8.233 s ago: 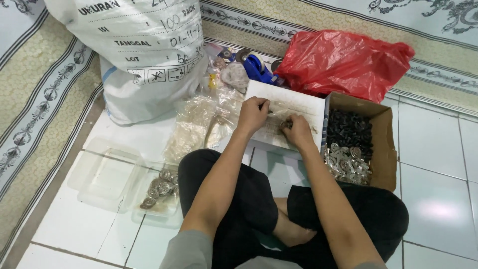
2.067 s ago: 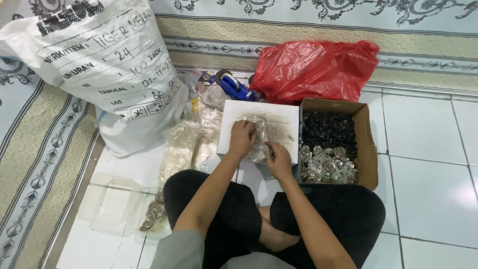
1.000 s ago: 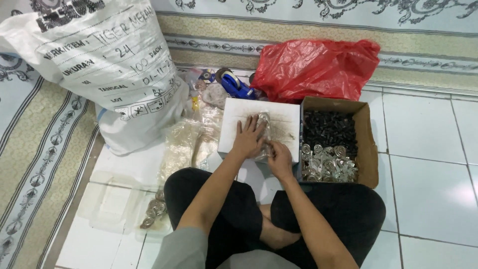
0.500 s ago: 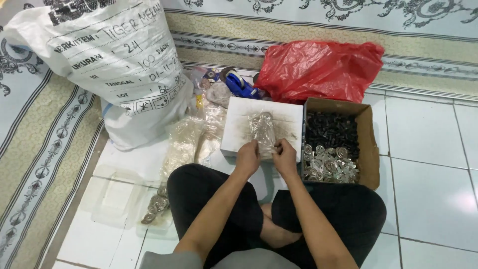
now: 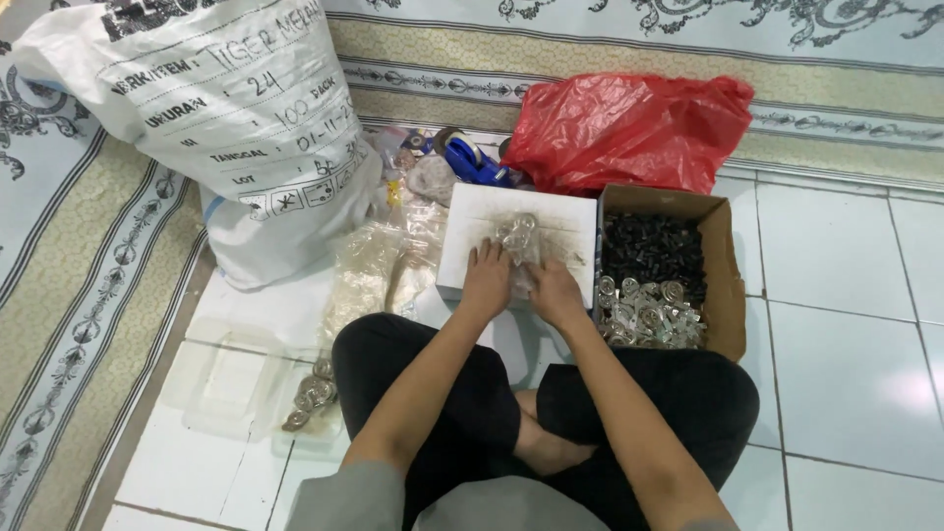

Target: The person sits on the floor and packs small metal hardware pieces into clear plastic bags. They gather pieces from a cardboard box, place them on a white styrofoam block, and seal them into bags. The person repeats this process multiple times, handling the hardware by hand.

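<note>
Both hands (image 5: 521,285) drawn nearer, clamped on clear packet (image 5: 518,241), atop white box (image 5: 570,211)

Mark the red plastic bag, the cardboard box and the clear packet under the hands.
red plastic bag (image 5: 629,128), head view, middle of its bulging front.
cardboard box (image 5: 726,265), head view, right wall.
clear packet (image 5: 518,239), head view, upper part showing between both hands.

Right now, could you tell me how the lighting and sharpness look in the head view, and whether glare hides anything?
Head view: even indoor light, soft shadows. Glare sits on the white floor tiles at right. The clear bag under the left hand and right hand is shiny and hard to read. The cardboard box and red bag are fairly sharp; edges bend slightly.
</note>
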